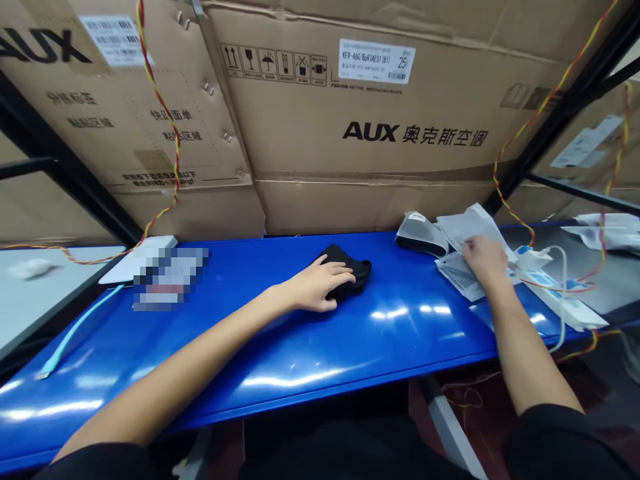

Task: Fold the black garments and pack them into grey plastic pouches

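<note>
Blue metal counter is stretching across the view, with both bare forearms reaching over its front edge. Left hand is lying across a black fabric piece at the counter's middle, fingers draped on top, and whether it's gripping can't be told. Right hand is pressing down on frosted plastic bags toward the counter's right end, fingers curled, pinch or no pinch also unclear. Pale teal cord is lying along the counter's front left corner. Grey-and-black pouch is sitting at the counter's back edge, just left of the bags. Printed white-and-blue packaging with a white cable is hanging off the counter's right end. Flat white box is sitting at the counter's left end, partly under a pixelated item, too blurred to tell. Behind the counter, large cardboard AUX boxes are standing, with a twisted red-and-yellow wire running down them. Past the counter's right end, white plastic sheets are lying on a grey surface.
</note>
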Demonstrator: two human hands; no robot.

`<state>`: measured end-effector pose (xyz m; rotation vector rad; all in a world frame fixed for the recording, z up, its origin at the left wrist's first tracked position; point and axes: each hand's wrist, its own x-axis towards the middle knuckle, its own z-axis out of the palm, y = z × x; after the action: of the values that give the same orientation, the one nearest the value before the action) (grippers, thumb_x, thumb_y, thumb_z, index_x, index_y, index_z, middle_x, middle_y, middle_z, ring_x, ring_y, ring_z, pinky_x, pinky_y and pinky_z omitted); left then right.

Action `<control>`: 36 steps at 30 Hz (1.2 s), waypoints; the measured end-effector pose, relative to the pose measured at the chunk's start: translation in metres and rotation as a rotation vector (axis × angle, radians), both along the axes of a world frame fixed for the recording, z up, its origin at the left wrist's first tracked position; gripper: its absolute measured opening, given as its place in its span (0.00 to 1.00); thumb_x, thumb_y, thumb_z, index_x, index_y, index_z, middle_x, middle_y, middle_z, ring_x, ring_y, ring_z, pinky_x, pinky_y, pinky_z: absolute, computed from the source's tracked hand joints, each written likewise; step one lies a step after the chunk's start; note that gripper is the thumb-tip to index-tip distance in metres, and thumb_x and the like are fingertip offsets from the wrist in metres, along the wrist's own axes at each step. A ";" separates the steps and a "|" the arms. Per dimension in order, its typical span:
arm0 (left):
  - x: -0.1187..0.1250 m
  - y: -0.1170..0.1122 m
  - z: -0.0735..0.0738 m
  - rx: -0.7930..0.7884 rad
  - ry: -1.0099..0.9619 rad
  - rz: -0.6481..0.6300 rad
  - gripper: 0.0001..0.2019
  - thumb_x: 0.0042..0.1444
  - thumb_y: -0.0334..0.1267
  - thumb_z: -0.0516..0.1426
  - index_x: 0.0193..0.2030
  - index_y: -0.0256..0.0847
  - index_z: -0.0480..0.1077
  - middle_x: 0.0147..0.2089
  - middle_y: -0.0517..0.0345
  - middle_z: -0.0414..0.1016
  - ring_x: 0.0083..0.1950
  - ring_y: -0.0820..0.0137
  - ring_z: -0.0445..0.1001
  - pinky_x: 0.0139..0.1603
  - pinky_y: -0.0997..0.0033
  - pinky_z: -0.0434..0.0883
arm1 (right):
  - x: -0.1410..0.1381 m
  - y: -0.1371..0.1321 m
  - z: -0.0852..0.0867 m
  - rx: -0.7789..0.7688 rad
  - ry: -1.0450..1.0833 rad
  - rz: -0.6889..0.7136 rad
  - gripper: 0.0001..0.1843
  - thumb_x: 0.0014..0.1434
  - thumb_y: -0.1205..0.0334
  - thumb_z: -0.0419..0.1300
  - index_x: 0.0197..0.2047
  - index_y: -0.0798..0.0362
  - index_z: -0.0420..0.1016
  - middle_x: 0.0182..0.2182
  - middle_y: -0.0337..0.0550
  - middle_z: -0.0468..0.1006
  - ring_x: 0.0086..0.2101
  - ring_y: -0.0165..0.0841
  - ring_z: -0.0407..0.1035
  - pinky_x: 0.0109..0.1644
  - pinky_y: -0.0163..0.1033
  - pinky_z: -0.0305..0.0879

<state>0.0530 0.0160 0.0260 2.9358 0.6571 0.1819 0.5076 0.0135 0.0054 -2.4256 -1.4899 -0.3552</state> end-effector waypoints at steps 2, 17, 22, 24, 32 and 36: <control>-0.011 -0.002 0.004 -0.086 -0.035 -0.028 0.22 0.56 0.38 0.62 0.59 0.49 0.72 0.69 0.52 0.72 0.75 0.49 0.62 0.75 0.39 0.53 | 0.005 -0.003 -0.002 -0.030 -0.024 0.050 0.23 0.67 0.56 0.56 0.57 0.61 0.81 0.48 0.66 0.82 0.49 0.57 0.76 0.50 0.53 0.70; 0.007 -0.011 -0.017 0.025 -0.104 -0.035 0.32 0.61 0.59 0.61 0.71 0.54 0.67 0.74 0.49 0.65 0.76 0.45 0.58 0.73 0.36 0.57 | -0.082 -0.009 0.039 0.243 -0.205 0.290 0.23 0.74 0.60 0.45 0.54 0.62 0.78 0.50 0.66 0.78 0.52 0.53 0.73 0.54 0.52 0.68; 0.011 -0.014 -0.019 0.032 -0.109 -0.040 0.28 0.68 0.57 0.56 0.70 0.49 0.68 0.73 0.50 0.67 0.77 0.50 0.58 0.75 0.40 0.56 | -0.191 0.008 0.045 0.044 -0.217 0.871 0.27 0.75 0.60 0.39 0.56 0.55 0.79 0.51 0.58 0.79 0.55 0.51 0.69 0.61 0.55 0.62; 0.012 -0.015 -0.021 0.025 -0.139 -0.053 0.27 0.69 0.54 0.55 0.69 0.46 0.69 0.73 0.48 0.68 0.77 0.53 0.58 0.76 0.47 0.58 | -0.220 0.016 0.037 -0.054 -0.220 1.040 0.25 0.74 0.58 0.42 0.52 0.48 0.81 0.50 0.49 0.81 0.53 0.45 0.71 0.61 0.50 0.64; 0.014 -0.006 -0.001 -0.138 -0.348 0.261 0.18 0.71 0.41 0.49 0.51 0.38 0.79 0.52 0.50 0.83 0.55 0.60 0.79 0.61 0.61 0.73 | -0.235 0.040 0.013 -0.137 -0.103 1.168 0.21 0.75 0.58 0.46 0.54 0.51 0.79 0.52 0.49 0.79 0.53 0.42 0.71 0.57 0.46 0.68; 0.018 0.019 0.014 -0.194 -0.073 0.394 0.26 0.60 0.52 0.61 0.59 0.39 0.75 0.55 0.44 0.81 0.55 0.49 0.79 0.59 0.53 0.73 | -0.244 0.064 0.011 -0.156 -0.035 1.132 0.12 0.70 0.64 0.57 0.48 0.54 0.82 0.49 0.53 0.80 0.50 0.43 0.72 0.55 0.46 0.68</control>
<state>0.0711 0.0352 0.0404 2.5757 1.1643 0.2452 0.2636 0.0771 0.0161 -1.2843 -2.6239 -0.0183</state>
